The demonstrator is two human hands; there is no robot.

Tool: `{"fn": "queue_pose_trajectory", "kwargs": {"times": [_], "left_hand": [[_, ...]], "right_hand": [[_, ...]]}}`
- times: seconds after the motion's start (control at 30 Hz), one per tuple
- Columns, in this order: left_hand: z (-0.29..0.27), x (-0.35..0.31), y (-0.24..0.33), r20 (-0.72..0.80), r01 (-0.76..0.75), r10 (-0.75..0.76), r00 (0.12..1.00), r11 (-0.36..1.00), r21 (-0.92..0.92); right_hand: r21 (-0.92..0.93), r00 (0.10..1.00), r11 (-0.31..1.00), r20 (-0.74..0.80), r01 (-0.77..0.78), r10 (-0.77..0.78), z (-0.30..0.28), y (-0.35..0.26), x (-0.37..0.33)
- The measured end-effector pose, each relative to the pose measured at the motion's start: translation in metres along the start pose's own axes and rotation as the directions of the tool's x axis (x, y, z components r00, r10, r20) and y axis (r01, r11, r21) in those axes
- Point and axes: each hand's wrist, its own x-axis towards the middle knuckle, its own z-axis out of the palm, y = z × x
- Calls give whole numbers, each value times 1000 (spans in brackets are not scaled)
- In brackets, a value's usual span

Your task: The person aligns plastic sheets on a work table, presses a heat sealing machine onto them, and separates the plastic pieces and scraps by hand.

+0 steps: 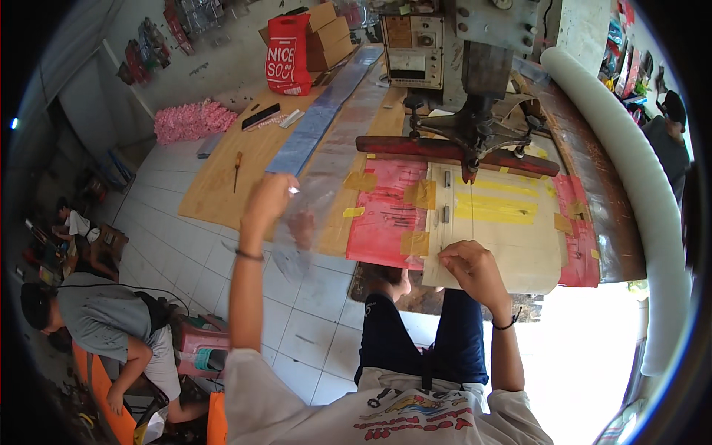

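Observation:
My left hand (268, 199) is closed at the near end of a long stack of bluish plastic strips (320, 122). A clear plastic sheet (300, 237) hangs over the table edge beside it, and its corner seems pinched in those fingers. Above the near edge of a beige board (475, 245), my right hand (475, 268) has its fingers curled together; what they hold, if anything, is hidden. Yellow tape strips (495, 204) mark the board, which lies over a red sheet (386, 230) fixed with brownish tape. A press head with a dark bar (452, 154) stands above the board's far part.
A screwdriver (237, 172), a dark phone-like object (261, 116) and a red bag (288, 55) are on the wooden table. Pink bundles (194, 121) lie at the far left. A white roll (630, 148) curves along the right. Another person (111, 319) sits at lower left.

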Motion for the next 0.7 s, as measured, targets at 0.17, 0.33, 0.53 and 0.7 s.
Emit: {"fn": "queue_pose_trajectory", "kwargs": {"times": [0.17, 0.33, 0.53, 0.7], "left_hand": [[-138, 119, -33, -280, 55, 145, 949, 798, 600], [-281, 146, 28, -893, 358, 322, 314, 831, 426], [-292, -3, 123, -870, 79, 412, 269, 891, 447], [-208, -105, 228, -467, -198, 596, 654, 730, 654]], "right_hand": [[279, 976, 937, 0, -211, 220, 8, -1, 0], [331, 966, 916, -45, -225, 253, 8, 8, -1], [303, 976, 934, -46, -190, 214, 3, -5, 1], [399, 965, 883, -190, 246, -182, 6, -68, 32]]}}
